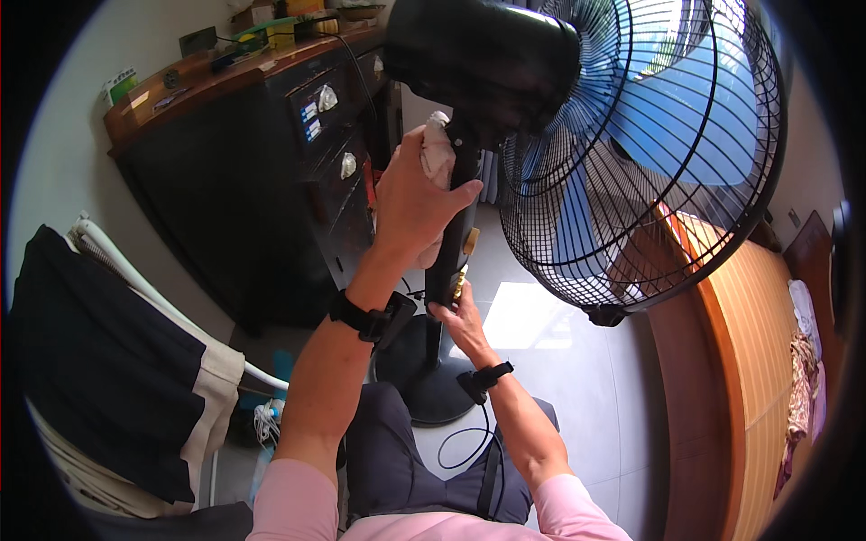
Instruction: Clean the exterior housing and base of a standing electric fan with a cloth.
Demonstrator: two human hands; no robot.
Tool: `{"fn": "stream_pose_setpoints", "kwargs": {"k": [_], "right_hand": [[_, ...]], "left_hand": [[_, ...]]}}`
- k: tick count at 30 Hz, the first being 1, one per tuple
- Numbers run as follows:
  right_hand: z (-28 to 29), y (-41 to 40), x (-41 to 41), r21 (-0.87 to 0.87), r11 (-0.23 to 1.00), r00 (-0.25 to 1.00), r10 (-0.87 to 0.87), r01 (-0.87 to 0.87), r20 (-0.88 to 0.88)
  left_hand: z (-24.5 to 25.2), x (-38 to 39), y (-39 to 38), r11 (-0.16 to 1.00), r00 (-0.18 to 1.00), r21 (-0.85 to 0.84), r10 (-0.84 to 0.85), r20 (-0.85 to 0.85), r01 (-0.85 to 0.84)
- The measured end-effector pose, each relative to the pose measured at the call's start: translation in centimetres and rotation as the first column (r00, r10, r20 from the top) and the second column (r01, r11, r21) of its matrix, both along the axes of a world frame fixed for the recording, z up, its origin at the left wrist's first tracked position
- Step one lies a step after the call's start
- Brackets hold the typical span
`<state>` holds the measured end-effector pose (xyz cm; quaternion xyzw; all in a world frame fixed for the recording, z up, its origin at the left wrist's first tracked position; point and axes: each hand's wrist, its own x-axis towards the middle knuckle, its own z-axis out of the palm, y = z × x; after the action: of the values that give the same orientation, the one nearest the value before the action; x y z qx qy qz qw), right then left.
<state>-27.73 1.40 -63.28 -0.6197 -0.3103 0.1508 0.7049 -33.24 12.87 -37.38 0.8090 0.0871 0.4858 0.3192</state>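
A black pedestal fan stands before me, its motor housing point(480, 61) at the top and its wire grille point(595, 223) with blue blades facing right. My left hand point(413, 203) presses a pale, wadded cloth point(438, 155) to the left side of the fan's upright housing point(465, 166), the thumb reaching across its front. Lower down, my right hand point(465, 323) grips the bottom of that housing, just under a row of gold-coloured buttons point(461, 283). A gold-coloured knob point(471, 241) sits above them. The round black base point(423, 379) rests on the floor between my legs.
A dark wooden cabinet point(203, 182) with cluttered top stands at left. Dark and beige clothing point(115, 351) hangs over a white rail point(135, 260) nearer me. On the right is a wooden bed point(737, 297) with a slatted mat. A black cable point(446, 443) loops from my right wristband.
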Motion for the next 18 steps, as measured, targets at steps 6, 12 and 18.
{"fn": "stream_pose_setpoints", "kwargs": {"k": [6, 12, 18], "right_hand": [[0.4, -0.5, 0.4, -0.074, 0.995, 0.994, -0.062, 0.069, 0.093], [1.6, 0.1, -0.5, -0.141, 0.989, 0.982, -0.028, 0.055, 0.185], [0.3, -1.4, 0.9, -0.142, 0.988, 0.985, -0.037, 0.061, 0.166]], "left_hand": [[-2.6, 0.1, 0.2, 0.974, 0.989, -0.171, -0.148, 0.023, 0.15], [-18.4, -1.0, 3.8, 0.861, 0.973, -0.492, -0.206, -0.099, 0.132], [-5.9, -1.9, 0.8, 0.583, 0.766, -0.505, -0.403, 0.5, 0.637]]}}
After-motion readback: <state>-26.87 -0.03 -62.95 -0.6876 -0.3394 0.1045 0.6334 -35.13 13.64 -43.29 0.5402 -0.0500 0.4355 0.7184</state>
